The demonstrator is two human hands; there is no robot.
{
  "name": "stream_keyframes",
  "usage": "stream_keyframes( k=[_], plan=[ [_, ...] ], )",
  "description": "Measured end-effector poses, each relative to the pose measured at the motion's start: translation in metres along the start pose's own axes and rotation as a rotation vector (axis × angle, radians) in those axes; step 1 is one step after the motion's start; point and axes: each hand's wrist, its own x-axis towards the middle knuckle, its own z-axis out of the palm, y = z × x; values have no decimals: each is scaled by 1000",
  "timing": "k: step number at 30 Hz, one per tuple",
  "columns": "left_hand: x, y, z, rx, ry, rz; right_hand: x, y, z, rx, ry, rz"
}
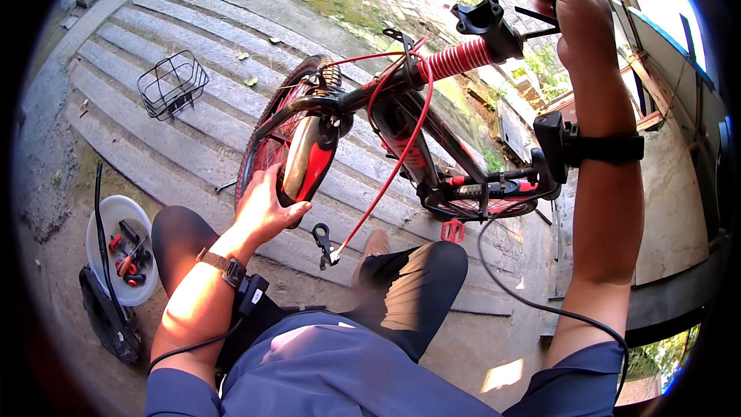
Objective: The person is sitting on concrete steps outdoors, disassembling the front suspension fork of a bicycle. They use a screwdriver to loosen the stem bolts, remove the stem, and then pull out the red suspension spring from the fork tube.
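Note:
A black and red bicycle (409, 139) stands before me, its stem clamp (486, 23) bare, above a red ribbed sleeve (457, 59). My left hand (266, 205) is closed around the lower end of the grey and red front mudguard (312, 158), beside the front wheel (251, 147). Raised at the upper right, my right hand (575, 11) grips a dark tool with thin rods, perhaps a hex key (539, 32), one rod reaching the stem's end. Its exact kind is partly hidden by my fingers. A red cable (394, 174) hangs down to a black lever clamp (323, 243).
A black wire basket (171, 86) lies on the slatted concrete. At left is a white tub (123, 208) of tools and small parts, beside a black saddle-like object (108, 324) and a dark tube (100, 224). A thin metal tool (225, 185) lies near the front wheel.

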Motion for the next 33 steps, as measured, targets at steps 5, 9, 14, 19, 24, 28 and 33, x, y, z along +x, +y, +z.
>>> stream_keyframes(
  k=[5,9,14,19,24,28,33],
  plan=[
    [-1,-3,0,-3,11,11,13,12,-22,201,-142,46],
    [-2,-2,-1,4,9,17,33,33,-43,232,-257,-11],
    [0,-6,0,9,29,36,17,46,-34,300,-37,-127],
    [0,-12,5,8,33,50,14,35,-41,196,-213,-152],
    [-1,-11,4,9,41,45,3,7,-55,-19,-400,146],
    [1,-13,6,21,44,57,6,-3,-59,-39,-488,209],
    [0,-15,7,29,47,68,14,-9,-63,-125,-574,222]
  ],
)
